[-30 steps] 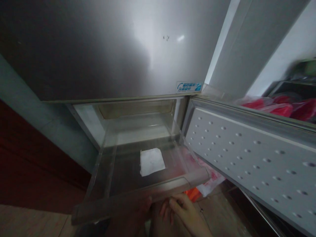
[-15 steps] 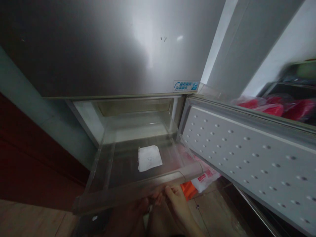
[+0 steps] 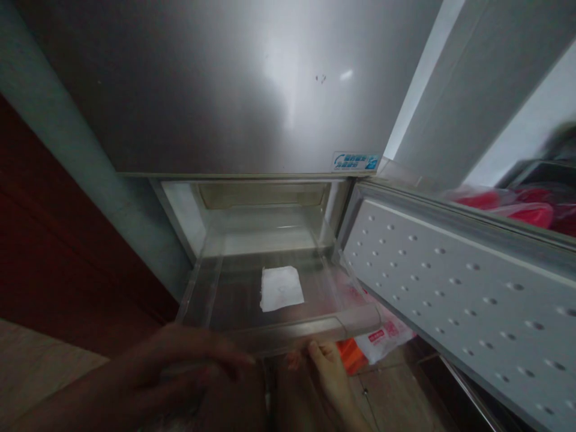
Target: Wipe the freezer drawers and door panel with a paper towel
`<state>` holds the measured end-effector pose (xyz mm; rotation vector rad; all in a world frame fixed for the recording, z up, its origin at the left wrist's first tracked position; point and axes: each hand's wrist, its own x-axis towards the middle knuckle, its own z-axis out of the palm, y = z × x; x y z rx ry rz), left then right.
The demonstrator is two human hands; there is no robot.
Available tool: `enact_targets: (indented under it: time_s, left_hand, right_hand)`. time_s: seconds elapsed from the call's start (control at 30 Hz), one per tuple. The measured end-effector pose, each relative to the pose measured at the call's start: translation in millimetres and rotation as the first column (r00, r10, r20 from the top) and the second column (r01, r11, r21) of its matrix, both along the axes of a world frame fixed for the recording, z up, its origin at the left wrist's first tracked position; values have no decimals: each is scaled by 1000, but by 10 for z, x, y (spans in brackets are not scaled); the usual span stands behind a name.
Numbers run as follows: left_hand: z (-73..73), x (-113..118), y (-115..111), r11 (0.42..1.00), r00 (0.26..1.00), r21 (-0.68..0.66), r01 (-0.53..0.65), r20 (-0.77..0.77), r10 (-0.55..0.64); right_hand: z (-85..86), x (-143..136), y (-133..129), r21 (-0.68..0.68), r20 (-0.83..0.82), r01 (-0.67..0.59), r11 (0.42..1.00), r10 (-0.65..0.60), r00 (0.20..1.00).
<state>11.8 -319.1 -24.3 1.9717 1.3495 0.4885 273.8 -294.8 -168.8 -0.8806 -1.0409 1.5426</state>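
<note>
Home, by the look: domestic refrigerator [image 3: 216, 102], dimpled lower door [image 3: 454, 294] swung open, clear drawer [image 3: 288, 339] pulled out, tiled floor [image 3: 391, 390], plastic shopping bag [image 3: 387, 341].

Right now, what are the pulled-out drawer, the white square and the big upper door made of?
The drawer looks like clear, shiny plastic: you can see through it. The white square might be paper: matte, with slightly uneven edges. The upper door is probably metal, or a metal-look coating: grey, with a soft, blurry shine.
</note>
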Motion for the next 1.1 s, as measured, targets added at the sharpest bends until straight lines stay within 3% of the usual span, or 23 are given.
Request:
enact_targets:
  time_s: [0.07,0.13,0.2,0.37,0.47,0.6,0.93,1.1]
  left_hand:
    - [243,71,391,988,989,-50,146,-20,-147]
    - [313,184,762,975,974,-4,222,-49,-221]
    - [214,305,1059,965,961,42,259,-108,-254]
    - [-323,577,1459,913,862,78,401,-368,-348]
    - [-576,742,1540,892,776,19,451,-503,-381]
    - [-770,949,1544,884,723,40,465,-593,-354]
    - [-912,1119,1427,891,655,94,445,-712,-252]
    - [-1022,1055,1524,887,689,163,431,-694,-208]
  right_hand:
    - [28,-1,-8,-8,14,-5,1000,5,1000]
    - [28,-3,-17,-26,5,-2,1000,2,1000]
    - [3,-4,-27,-39,-2,10,999,-10,1000]
    - [-59,-4,-39,-48,-14,2,999,-2,1000]
    - [-52,-9,-42,-50,-39,-6,999,4,999]
    - [-26,-23,-55,-51,-116,14,999,-20,993]
    - [-69,-39,-16,-52,-123,-11,999,5,992]
    - [-6,-50,-35,-70,-96,4,998,-11,995]
